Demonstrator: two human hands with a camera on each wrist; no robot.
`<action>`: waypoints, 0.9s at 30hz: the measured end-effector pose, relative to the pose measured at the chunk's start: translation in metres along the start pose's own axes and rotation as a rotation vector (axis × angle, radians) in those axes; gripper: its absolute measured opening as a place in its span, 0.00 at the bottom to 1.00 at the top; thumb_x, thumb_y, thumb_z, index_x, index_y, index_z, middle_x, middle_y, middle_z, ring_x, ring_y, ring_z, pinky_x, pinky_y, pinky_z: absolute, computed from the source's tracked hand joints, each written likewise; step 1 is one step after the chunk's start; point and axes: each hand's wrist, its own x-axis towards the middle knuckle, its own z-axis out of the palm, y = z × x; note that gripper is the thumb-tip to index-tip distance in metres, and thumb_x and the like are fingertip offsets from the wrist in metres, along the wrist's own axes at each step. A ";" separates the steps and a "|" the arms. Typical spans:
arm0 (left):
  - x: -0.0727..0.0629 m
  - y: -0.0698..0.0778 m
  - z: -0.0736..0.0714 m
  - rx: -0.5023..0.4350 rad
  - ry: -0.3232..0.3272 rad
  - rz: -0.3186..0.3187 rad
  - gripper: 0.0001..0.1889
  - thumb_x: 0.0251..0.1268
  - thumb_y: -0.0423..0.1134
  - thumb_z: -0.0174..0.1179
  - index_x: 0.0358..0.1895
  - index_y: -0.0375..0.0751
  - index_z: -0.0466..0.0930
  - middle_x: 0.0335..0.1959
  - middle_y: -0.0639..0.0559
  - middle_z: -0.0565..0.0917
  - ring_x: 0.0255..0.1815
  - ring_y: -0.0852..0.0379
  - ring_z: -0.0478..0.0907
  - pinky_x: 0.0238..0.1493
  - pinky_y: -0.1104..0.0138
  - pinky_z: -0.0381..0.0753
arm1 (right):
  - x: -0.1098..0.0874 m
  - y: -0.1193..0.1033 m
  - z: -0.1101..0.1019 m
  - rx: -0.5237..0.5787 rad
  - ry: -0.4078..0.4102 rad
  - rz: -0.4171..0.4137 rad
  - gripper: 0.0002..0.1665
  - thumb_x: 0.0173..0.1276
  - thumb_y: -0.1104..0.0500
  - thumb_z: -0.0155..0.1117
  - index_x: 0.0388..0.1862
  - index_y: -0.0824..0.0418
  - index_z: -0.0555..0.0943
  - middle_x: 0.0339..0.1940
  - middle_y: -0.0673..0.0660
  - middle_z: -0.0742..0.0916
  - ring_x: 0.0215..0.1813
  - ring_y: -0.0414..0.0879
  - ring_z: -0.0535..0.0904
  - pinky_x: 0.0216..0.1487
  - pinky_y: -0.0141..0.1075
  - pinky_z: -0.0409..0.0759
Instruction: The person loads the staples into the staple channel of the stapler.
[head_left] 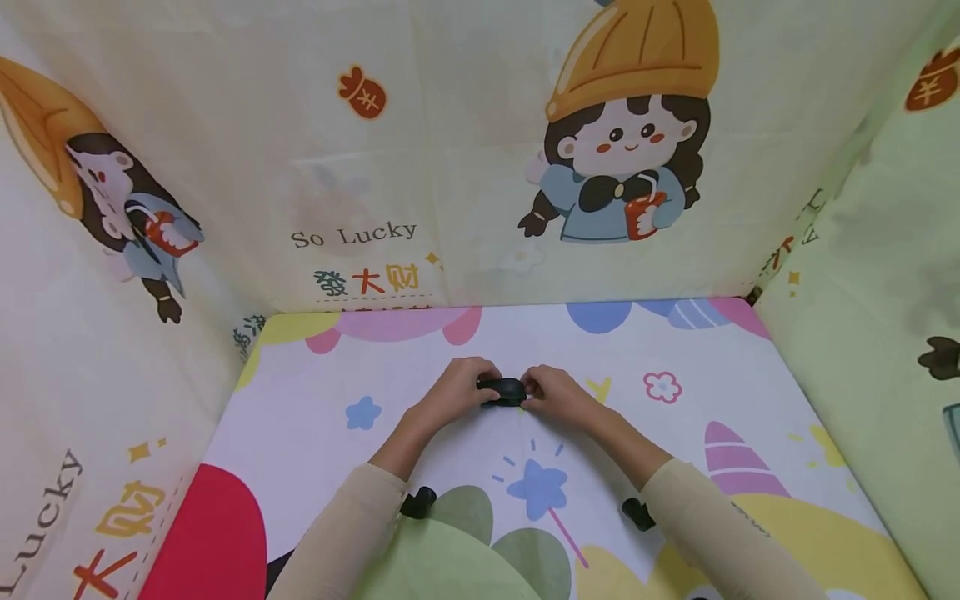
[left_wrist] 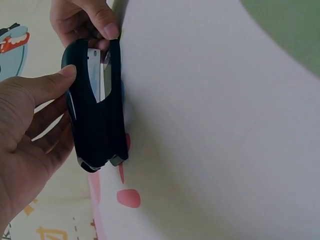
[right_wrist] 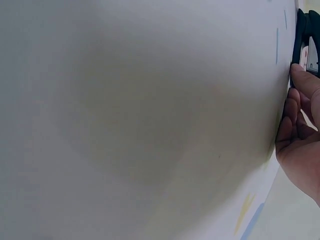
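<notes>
A black stapler (head_left: 502, 392) lies low over the patterned tabletop between the two hands, partly covered by their fingers. My left hand (head_left: 459, 392) grips its upper body from the left, with the thumb on the near side and the fingers behind. From the other end, my right hand (head_left: 561, 398) pinches the stapler's base between thumb and fingers. Metal shows in the gap between the stapler's (left_wrist: 92, 125) top arm and base in the left wrist view. Only part of the stapler (right_wrist: 298, 37) enters the right wrist view, at the upper right edge.
The table is spread with a printed cloth (head_left: 300, 433). Cream cartoon-printed sheets (head_left: 465, 167) rise as walls at the back and both sides. Small black devices (head_left: 418, 502) sit at both wrists, beside the beige sleeves (head_left: 352, 525).
</notes>
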 end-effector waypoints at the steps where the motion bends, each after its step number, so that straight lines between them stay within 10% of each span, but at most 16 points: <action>1: 0.000 0.000 0.001 -0.003 -0.001 0.001 0.09 0.62 0.34 0.73 0.45 0.39 0.89 0.41 0.49 0.89 0.43 0.55 0.82 0.54 0.58 0.83 | 0.000 0.000 0.000 -0.003 0.000 -0.001 0.16 0.65 0.60 0.76 0.50 0.64 0.83 0.38 0.53 0.84 0.40 0.43 0.77 0.47 0.37 0.79; 27: -0.007 -0.003 -0.004 0.069 -0.026 0.003 0.18 0.64 0.38 0.73 0.55 0.36 0.86 0.51 0.45 0.88 0.54 0.50 0.83 0.59 0.56 0.81 | -0.006 0.000 -0.004 -0.051 -0.002 -0.070 0.21 0.65 0.60 0.76 0.54 0.66 0.83 0.43 0.54 0.84 0.45 0.44 0.80 0.51 0.40 0.82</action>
